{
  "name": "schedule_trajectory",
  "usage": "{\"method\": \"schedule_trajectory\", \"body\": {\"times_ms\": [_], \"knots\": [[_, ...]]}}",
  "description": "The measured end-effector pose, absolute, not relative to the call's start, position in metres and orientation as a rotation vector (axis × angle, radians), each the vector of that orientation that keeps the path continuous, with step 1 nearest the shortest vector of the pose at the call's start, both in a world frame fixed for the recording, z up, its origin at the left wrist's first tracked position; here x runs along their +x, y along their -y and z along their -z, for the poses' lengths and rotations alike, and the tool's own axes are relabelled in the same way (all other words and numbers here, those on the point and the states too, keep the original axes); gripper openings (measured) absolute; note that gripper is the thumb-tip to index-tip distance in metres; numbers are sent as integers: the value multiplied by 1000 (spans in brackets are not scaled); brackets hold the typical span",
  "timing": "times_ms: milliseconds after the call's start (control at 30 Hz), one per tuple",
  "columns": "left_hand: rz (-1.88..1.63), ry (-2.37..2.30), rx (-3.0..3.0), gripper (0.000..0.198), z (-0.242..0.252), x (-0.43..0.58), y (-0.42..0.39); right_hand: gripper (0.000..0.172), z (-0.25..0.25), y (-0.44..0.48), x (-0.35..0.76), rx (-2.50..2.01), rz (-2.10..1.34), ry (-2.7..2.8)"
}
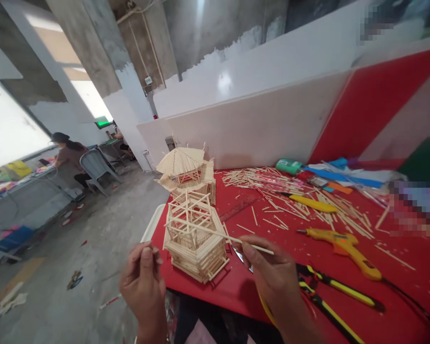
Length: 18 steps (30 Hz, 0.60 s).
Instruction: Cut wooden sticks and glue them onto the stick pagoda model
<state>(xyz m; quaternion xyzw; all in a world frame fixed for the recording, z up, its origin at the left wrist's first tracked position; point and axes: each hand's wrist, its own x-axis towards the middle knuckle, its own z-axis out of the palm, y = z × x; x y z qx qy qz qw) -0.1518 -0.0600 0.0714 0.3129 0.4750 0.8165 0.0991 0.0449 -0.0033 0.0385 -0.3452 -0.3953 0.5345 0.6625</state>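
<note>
My right hand (pixel 274 277) pinches a thin wooden stick (pixel 260 247) whose far end reaches over a small pavilion-like model frame (pixel 200 251) built of such sticks. The model stands on the red tabletop near its left corner. To its left, my left hand (pixel 145 282) is raised past the table edge with thumb and fingertips pressed together; whether anything small is between them is hidden. Beneath my right hand shows a metal blade (pixel 239 254) of a partly covered tool. Behind the frame is a stick model with a pointed roof (pixel 182 162).
A yellow glue gun (pixel 344 243), yellow-black pliers (pixel 338 286) and a yellow-handled knife (pixel 313 203) lie to the right. Loose sticks (pixel 251 179) spread at the back, with a green bottle (pixel 288 166). Far left, a person (pixel 71 157) sits near a grey chair (pixel 96 169).
</note>
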Motion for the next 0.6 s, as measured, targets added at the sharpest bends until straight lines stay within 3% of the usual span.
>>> {"method": "schedule_trajectory", "body": {"times_ms": [200, 333, 433, 567, 600], "knots": [[-2351, -1725, 1378, 6, -76, -183, 47, 14, -48, 3, 38, -926, -601, 1184], [-2175, -1823, 1598, 9, -79, -188, 44, 34, -63, 10, 32, -694, -253, 1532], [-2108, -1843, 1721, 15, -76, -186, 46, 36, -65, 14, 29, -566, -346, 1568], [-2073, -1900, 1859, 23, -76, -193, 45, 8, -60, 8, 31, -564, -858, 1373], [-2032, -1888, 1891, 23, -77, -196, 44, 9, -60, 3, 32, -581, -980, 1321]]}}
